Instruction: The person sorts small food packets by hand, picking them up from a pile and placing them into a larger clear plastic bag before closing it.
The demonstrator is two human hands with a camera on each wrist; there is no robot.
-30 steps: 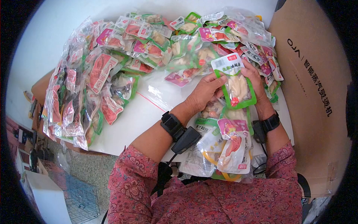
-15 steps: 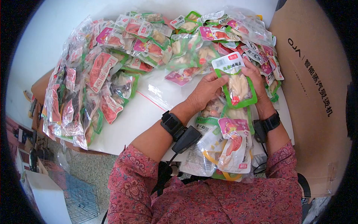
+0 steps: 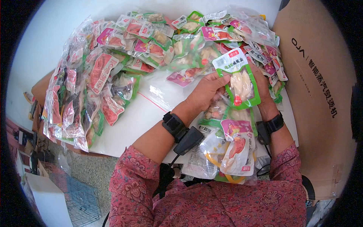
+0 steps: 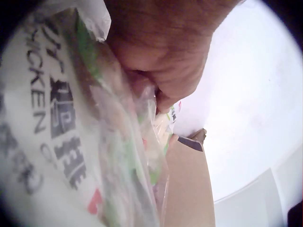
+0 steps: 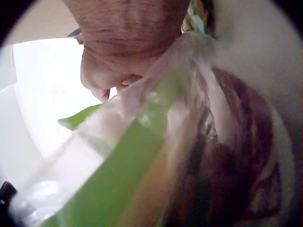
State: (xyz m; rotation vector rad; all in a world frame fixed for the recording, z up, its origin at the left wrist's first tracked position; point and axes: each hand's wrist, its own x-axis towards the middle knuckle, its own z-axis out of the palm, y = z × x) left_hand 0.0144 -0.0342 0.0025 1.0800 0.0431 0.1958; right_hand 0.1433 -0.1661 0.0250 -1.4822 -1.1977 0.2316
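Observation:
A green-edged pouch [image 3: 240, 85] of pale pieces, with a white printed top, is tilted toward the camera in the head view. My left hand [image 3: 206, 90] pinches its left edge, thumb on the front. My right hand [image 3: 261, 83] is behind its right side, the fingertips mostly hidden there. Below both hands hangs a clear plastic bag [image 3: 237, 149] with several pouches inside, against the front of the body. In the right wrist view, the right hand [image 5: 128, 38] has curled fingers at the clear plastic. The left hand [image 4: 161, 52] is close against plastic packs in the left wrist view.
A large heap of bagged pouches [image 3: 102, 72] lies along the left and back of the white table [image 3: 124, 138]. More packs [image 3: 257, 34] are piled at the back right. A tall cardboard box [image 3: 317, 94] stands on the right. A wire cage [image 3: 81, 196] is on the floor at left.
The pouch has turned slightly and its top has shifted up and left. The right thumb and fingers, earlier at its top right edge, have slipped behind it. The left hand has barely moved.

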